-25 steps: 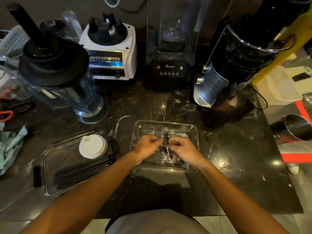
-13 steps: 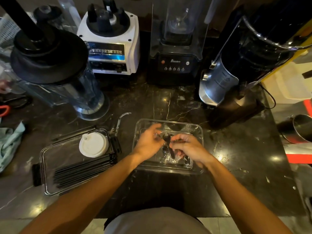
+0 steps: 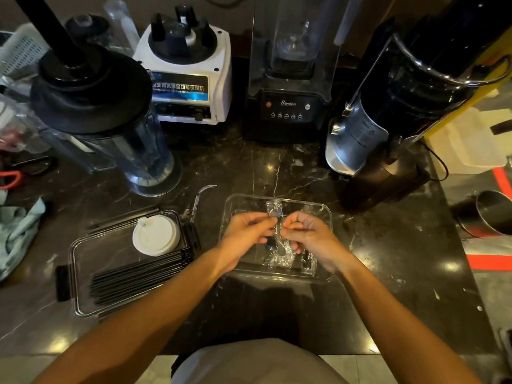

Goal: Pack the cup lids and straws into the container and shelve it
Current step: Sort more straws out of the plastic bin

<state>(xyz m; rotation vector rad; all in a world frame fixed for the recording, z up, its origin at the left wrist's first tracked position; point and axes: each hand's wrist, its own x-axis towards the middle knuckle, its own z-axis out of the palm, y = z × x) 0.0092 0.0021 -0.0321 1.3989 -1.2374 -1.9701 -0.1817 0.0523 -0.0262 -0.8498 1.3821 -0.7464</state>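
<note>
Head view, left hand (image 3: 246, 234) and right hand (image 3: 310, 234) — fingers curled, pinching one wrapped utensil (image 3: 277, 231) — above clear container (image 3: 321, 209)

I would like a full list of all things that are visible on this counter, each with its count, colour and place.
Container: one, clear, counter centre, holding clear-wrapped items.
Wrapped item: one, clear wrap, pinched between both hands above the container.
Lid tray: one, clear with black clips, front left.
Cup lid: one, white, on the lid tray.
Straws: a bundle, black, across the lid tray.
Blender jug: one, clear with black lid, back left.
Blender bases: one white, one black, at the back.
Cloth: one, pale green, far left.
Metal cup: one, steel, far right.
Left hand, right hand: over the container.
</note>
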